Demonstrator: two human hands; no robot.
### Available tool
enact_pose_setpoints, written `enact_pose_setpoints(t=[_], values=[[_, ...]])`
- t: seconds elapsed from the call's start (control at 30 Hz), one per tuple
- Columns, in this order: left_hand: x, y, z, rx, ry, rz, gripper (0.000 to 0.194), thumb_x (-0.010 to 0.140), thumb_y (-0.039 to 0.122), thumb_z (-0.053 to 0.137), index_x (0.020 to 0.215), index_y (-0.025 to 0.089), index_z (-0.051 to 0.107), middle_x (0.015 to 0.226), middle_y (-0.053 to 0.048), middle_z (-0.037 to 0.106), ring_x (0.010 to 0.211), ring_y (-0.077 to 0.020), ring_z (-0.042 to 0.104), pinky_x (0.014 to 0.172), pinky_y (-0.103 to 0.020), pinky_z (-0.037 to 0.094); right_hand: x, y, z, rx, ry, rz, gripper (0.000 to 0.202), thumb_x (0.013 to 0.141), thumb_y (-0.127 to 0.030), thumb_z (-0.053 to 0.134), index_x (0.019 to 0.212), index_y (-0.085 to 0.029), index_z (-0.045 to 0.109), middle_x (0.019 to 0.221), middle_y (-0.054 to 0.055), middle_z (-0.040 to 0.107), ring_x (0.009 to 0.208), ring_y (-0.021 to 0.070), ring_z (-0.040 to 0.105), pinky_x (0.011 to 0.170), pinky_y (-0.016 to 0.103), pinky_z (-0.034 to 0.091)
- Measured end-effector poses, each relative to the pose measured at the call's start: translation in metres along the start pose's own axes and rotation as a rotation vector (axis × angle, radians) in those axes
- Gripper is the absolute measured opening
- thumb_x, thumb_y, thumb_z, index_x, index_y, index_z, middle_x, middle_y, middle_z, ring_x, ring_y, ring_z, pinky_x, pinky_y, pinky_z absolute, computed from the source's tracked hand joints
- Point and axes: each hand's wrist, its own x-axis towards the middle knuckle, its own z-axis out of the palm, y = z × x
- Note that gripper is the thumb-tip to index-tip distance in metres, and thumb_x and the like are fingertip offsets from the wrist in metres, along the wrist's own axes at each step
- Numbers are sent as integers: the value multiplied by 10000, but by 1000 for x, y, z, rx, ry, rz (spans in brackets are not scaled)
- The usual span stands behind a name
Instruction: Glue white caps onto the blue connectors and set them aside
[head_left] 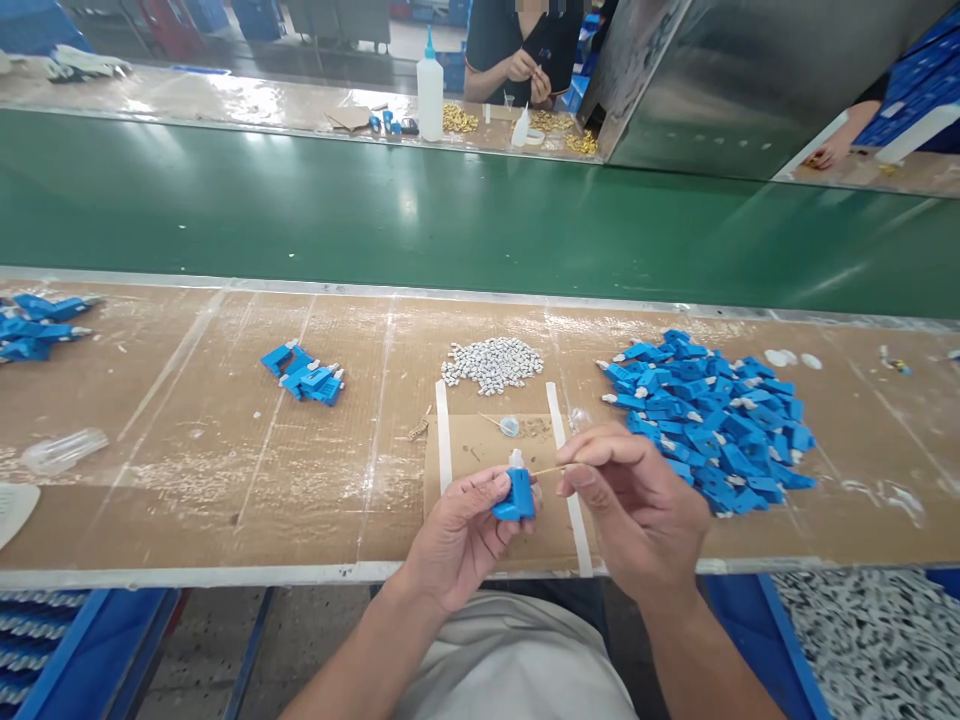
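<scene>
Pale clothing [525,665] lies nearest us; above the worktop [300,520], our left grip [461,525] closes around an upright blue part [514,498], our right grip [649,515] pinches a thin stick [551,470] beside it. We seem to be applying the stick; the next move calls for fine aim.

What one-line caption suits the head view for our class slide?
The left hand holds a blue part, the right hand a thin stick beside it; white pieces lie beyond.

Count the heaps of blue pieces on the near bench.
3: a large heap beyond the right hand, a small heap left of the pale bits, a third heap cut off at the left edge. More may be unseen.
</scene>
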Motion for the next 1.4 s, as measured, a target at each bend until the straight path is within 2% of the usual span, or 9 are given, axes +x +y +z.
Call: enact_pose_setpoints(t=[0.13, 0.23, 0.37, 0.47, 0.6, 0.73, 0.87, 1.1, 1.4], values=[[-1, 2, -9, -91, 10, -38, 244, 870, 230, 713, 1004, 29, 747, 834, -114, 728, 663, -114, 699, 601, -110, 559, 0, 8, -12, -40, 78, 36, 50, 925, -180, 657, 909, -225, 671, 991, 70, 579, 945, 218, 588, 726, 320, 503], [-2, 6, -16, -129, 56, -44, 235, 872, 204, 694, 997, 11, 742, 818, -126, 729, 651, -125, 705, 588, -115, 566, -7, 22, -14, -115, 9, 98, 62, 936, -203, 650, 884, -228, 673, 956, 58, 584, 972, 220, 580, 766, 318, 482], [-4, 13, -25, -174, 113, -29, 195, 887, 160, 636, 984, 16, 725, 806, -126, 718, 634, -126, 690, 560, -126, 563, -25, 41, -8, -147, -129, 226, 76, 946, -257, 643, 890, -224, 683, 933, 44, 594, 844, 187, 585, 691, 293, 476], [-8, 18, -30, -201, 135, -6, 186, 897, 134, 587, 978, 25, 713, 795, -122, 708, 643, -129, 684, 556, -137, 569, -26, 48, -9, -195, -126, 270, 85, 922, -299, 675, 964, -227, 696, 976, 42, 618, 788, 171, 588, 658, 280, 481], [-11, 21, -38, -239, 125, 2, 158, 882, 130, 591, 953, 48, 706, 778, -112, 697, 626, -128, 676, 521, -137, 563, 7, 55, -23, -349, -53, 248, 121, 928, -333, 646, 923, -218, 683, 880, 32, 670, 779, 188, 628, 688, 292, 490], [-10, 22, -43, -262, 113, 14, 144, 874, 126, 606, 954, 57, 703, 777, -107, 690, 639, -135, 677, 513, -148, 564, 60, 77, -27, -631, -167, 191, 127, 915, -288, 610, 892, -195, 693, 822, 42, 721, 723, 203, 653, 683, 313, 486], [-9, 21, -46, -293, 99, 0, 157, 871, 136, 627, 964, 39, 707, 789, -119, 696, 636, -134, 678, 519, -144, 557, 93, 104, -14, -715, -284, 126, 125, 888, -205, 591, 847, -190, 709, 829, 48, 732, 753, 210, 656, 703, 316, 463], [-10, 18, -43, -282, 133, 29, 151, 878, 121, 620, 981, 56, 710, 810, -114, 698, 669, -148, 681, 511, -161, 558, 98, 119, -4, -802, -391, 54, 127, 882, -164, 583, 834, -189, 699, 862, 54, 700, 800, 203, 629, 727, 297, 422], [-8, 19, -44, -263, 135, 7, 157, 880, 135, 635, 993, 65, 717, 819, -112, 694, 666, -146, 670, 500, -161, 545, 108, 107, 6, -839, -458, 91, 87, 802, -123, 578, 754, -177, 627, 840, 91, 659, 777, 224, 593, 717, 325, 395]])
